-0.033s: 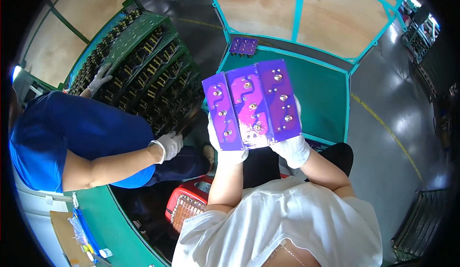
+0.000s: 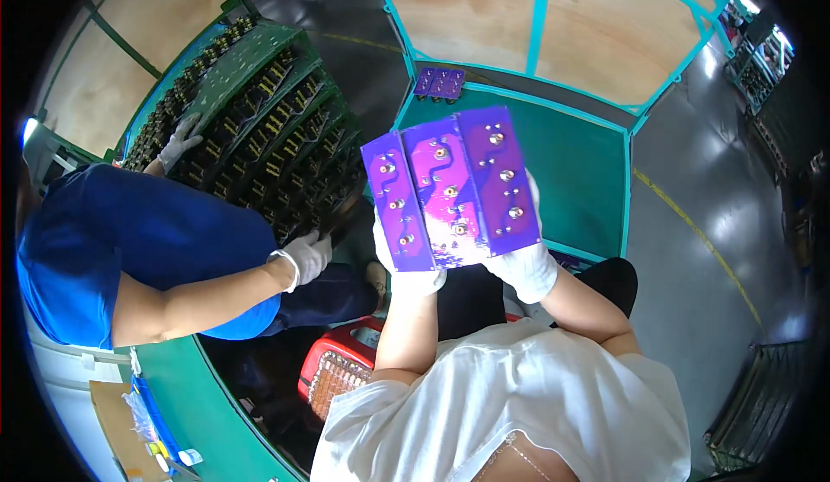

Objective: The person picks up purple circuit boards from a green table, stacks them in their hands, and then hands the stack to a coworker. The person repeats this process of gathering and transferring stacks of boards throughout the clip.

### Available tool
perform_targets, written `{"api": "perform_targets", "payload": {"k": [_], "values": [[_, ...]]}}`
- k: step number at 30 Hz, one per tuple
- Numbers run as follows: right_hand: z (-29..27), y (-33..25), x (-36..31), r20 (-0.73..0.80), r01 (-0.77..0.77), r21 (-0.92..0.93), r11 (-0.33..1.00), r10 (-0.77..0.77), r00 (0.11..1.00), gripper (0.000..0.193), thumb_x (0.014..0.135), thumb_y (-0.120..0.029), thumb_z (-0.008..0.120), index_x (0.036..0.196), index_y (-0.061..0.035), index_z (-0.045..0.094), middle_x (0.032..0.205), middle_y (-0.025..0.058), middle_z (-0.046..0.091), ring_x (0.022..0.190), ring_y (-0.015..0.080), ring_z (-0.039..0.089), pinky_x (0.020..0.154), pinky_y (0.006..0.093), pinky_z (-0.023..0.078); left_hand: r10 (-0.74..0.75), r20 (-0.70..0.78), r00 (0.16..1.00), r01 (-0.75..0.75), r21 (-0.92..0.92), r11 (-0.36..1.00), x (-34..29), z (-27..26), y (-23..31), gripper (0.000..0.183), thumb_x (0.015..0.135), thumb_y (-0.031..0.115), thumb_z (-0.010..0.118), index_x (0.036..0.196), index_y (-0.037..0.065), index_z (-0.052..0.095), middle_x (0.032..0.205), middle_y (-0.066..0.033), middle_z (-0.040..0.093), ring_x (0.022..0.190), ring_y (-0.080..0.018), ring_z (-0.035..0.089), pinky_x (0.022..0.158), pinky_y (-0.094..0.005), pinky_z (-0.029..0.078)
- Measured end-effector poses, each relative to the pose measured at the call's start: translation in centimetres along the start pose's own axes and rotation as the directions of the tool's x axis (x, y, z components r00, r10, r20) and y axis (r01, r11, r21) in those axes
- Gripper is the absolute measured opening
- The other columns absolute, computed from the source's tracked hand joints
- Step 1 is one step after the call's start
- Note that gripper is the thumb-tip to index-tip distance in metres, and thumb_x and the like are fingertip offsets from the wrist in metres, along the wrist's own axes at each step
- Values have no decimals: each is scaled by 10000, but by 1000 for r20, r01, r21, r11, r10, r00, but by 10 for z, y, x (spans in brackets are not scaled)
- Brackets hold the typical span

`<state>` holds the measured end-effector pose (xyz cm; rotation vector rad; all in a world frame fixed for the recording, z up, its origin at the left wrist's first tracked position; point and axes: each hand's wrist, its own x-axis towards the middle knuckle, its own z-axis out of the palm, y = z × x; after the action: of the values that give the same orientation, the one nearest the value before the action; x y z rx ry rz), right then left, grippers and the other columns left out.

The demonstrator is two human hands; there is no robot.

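Three purple circuit boards (image 2: 448, 190) are held up side by side in front of me, their metal solder points and round studs facing me. The left board tilts against the middle one, and light glares off the middle board's lower part. My left hand (image 2: 413, 280), in a white glove, grips them from the lower left. Also gloved, my right hand (image 2: 526, 273) is closed round the lower right side. Most of my fingers are hidden behind the boards. Beyond them, a small group of similar purple boards (image 2: 439, 82) lies at the far left corner of a green surface (image 2: 579, 158).
At left, a co-worker in blue (image 2: 156, 231) has gloved hands at a green rack (image 2: 251, 76) packed with dark parts. A red stool (image 2: 341, 357) stands beside me, near a green bench (image 2: 203, 404). Turquoise-framed panels (image 2: 536, 15) rise behind the green surface.
The boards have shifted very slightly to the left, with both my hands still on them.
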<state>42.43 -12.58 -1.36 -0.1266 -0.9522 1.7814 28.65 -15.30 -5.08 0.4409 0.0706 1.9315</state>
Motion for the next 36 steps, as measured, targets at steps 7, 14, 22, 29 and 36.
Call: {"api": "perform_targets", "payload": {"k": [7, 14, 22, 29, 36], "values": [[15, 17, 20, 127, 79, -587, 806, -5, 992, 814, 748, -286, 721, 1383, -47, 270, 1328, 151, 407, 1241, 267, 425, 1048, 377, 347, 334, 183, 925, -284, 916, 284, -1, -1, 17, 421, 966, 221, 382, 1325, 4, 422, 1274, -165, 528, 1122, -246, 559, 925, -394, 479], [25, 27, 52, 555, 565, -778, 275, -122, 823, 867, 762, -317, 693, 1418, 12, 230, 1417, 244, 286, 1304, 400, 310, 1085, 455, 264, 374, -64, 925, -291, 511, 809, 17, -5, 46, 431, 886, 131, 576, 1280, -3, 466, 1212, -131, 588, 1072, -204, 592, 899, -331, 478], [19, 67, 78, 488, 221, -355, 908, -22, 873, 967, 792, -275, 708, 1466, -14, 66, 1485, 175, 222, 1364, 293, 262, 1109, 427, 236, 496, -22, 868, -378, 617, 690, 27, -13, 77, 495, 876, 155, 597, 1309, -7, 420, 1270, -147, 520, 1145, -224, 518, 954, -337, 432], [34, 93, 118, 229, -436, 193, 879, 392, 891, 480, 1001, -197, 347, 1441, -65, 206, 1433, 107, 325, 1309, 200, 354, 1100, 372, 314, 281, -143, 949, -197, 429, 882, 52, -5, 113, 555, 867, 176, 615, 1334, -12, 380, 1320, -161, 460, 1209, -242, 452, 1001, -343, 391], [52, 98, 152, 495, -31, -299, 954, 183, 849, 547, 923, -124, 519, 1407, -19, 287, 1388, 96, 388, 1270, 170, 391, 1088, 320, 309, -697, -313, 645, 543, -454, 706, 79, 33, 161, 618, 859, 198, 633, 1358, -16, 340, 1370, -176, 400, 1273, -259, 387, 1049, -349, 351]]}}
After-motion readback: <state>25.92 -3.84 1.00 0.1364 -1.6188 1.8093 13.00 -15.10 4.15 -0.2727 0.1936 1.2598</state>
